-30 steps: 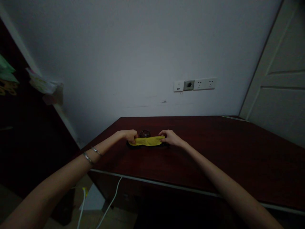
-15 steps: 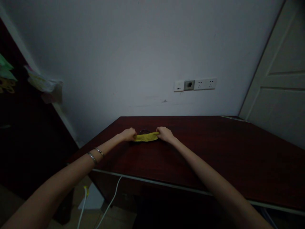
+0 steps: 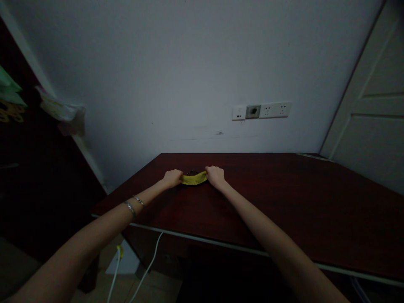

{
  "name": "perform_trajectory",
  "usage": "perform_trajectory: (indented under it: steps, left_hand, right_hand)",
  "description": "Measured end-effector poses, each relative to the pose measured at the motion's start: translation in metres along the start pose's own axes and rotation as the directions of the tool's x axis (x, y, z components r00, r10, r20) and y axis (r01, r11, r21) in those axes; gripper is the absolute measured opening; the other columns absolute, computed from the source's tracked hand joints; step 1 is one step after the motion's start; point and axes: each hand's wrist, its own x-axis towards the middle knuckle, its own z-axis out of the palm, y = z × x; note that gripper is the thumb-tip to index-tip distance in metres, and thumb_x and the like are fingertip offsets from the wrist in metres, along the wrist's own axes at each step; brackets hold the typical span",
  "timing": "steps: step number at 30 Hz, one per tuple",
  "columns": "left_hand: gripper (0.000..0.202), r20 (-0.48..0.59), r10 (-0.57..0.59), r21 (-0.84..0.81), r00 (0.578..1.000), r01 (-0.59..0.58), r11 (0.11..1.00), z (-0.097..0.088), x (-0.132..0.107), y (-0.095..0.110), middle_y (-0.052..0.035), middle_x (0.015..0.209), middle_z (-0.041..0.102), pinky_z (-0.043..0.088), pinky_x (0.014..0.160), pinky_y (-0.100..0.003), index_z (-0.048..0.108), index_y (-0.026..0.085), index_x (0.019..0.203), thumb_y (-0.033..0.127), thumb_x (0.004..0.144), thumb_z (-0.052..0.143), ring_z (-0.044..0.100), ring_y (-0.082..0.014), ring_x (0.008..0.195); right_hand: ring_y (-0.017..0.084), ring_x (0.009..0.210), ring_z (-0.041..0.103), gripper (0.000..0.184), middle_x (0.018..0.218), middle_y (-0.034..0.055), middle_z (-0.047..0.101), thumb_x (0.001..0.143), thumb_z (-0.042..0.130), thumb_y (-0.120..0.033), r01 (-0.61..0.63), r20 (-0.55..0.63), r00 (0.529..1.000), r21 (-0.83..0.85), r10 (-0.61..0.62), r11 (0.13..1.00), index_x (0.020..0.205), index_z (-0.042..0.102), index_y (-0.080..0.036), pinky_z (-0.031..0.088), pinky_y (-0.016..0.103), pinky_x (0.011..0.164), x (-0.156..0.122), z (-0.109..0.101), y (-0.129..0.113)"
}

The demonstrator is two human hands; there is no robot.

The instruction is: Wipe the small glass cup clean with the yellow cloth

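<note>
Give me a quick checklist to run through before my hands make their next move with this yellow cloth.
1. Left hand gripping one end of the yellow cloth strip: ok.
2. Right hand gripping the opposite end: ok.
3. Small dark round object behind the cloth, fully visible: not ok, mostly hidden.
4. Cloth and object apart: cannot tell, the cloth blocks the view.
5. Cloth away from the front edge of the dark red desk: ok.
6. Thin white cable clear of both hands: ok, it hangs below the desktop.

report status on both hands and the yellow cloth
Left hand, right hand: gripping yellow cloth by opposite ends. Cloth spans between. Dark round object behind, mostly hidden.
</note>
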Motion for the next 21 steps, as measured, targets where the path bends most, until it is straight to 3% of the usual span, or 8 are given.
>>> perform_trajectory:
  steps: [6, 12, 18, 21]
  left_hand:
    - [0.030, -0.032, -0.061, -0.131, 0.998, 0.056, 0.990, 0.012, 0.000, 0.005, -0.0149, 0.105, 0.062, 0.046, 0.079, -0.035, 0.063, 0.018, 0.097, 0.015, 0.071, 0.048, 0.058, -0.0275, 0.099]
    - [0.047, -0.042, -0.142, -0.363, 0.989, 0.117, 0.924, 0.016, 0.006, 0.012, -0.0096, 0.119, 0.057, 0.040, 0.091, -0.027, 0.056, 0.017, 0.113, 0.007, 0.069, 0.045, 0.052, -0.0217, 0.112]
    - [0.050, -0.072, -0.371, -0.594, 0.926, 0.259, 0.762, 0.025, 0.014, 0.018, -0.0145, 0.135, 0.040, 0.031, 0.102, -0.030, 0.038, 0.008, 0.130, 0.025, 0.083, 0.032, 0.039, -0.0222, 0.125]
    - [0.053, -0.069, -0.433, -0.689, 0.899, 0.271, 0.673, 0.033, 0.020, 0.022, -0.0151, 0.138, 0.036, 0.030, 0.102, -0.030, 0.033, 0.007, 0.132, 0.033, 0.086, 0.028, 0.036, -0.0220, 0.126]
  right_hand:
    - [0.022, 0.094, 0.057, 0.029, 0.104, 0.0102, 0.058, 0.082, 0.040, -0.016, -0.009, 0.003, 1.000, 0.117, 0.009, 0.993, 0.104, 0.059, -0.022, 0.043, 0.030, 0.075, 0.006, 0.013, -0.005]
    - [0.017, 0.094, 0.057, 0.032, 0.109, 0.0098, 0.053, 0.081, 0.043, -0.017, -0.067, -0.011, 0.997, 0.286, 0.073, 0.956, 0.110, 0.056, -0.020, 0.041, 0.024, 0.082, 0.011, 0.028, -0.010]
    - [0.019, 0.098, 0.056, 0.035, 0.112, 0.0138, 0.054, 0.085, 0.035, -0.024, -0.205, -0.006, 0.973, 0.427, 0.229, 0.881, 0.115, 0.050, -0.015, 0.040, 0.025, 0.085, 0.018, 0.039, -0.019]
    - [0.020, 0.101, 0.055, 0.040, 0.110, 0.0159, 0.057, 0.087, 0.029, -0.026, -0.254, 0.001, 0.957, 0.487, 0.290, 0.836, 0.119, 0.046, -0.010, 0.040, 0.026, 0.085, 0.021, 0.041, -0.025]
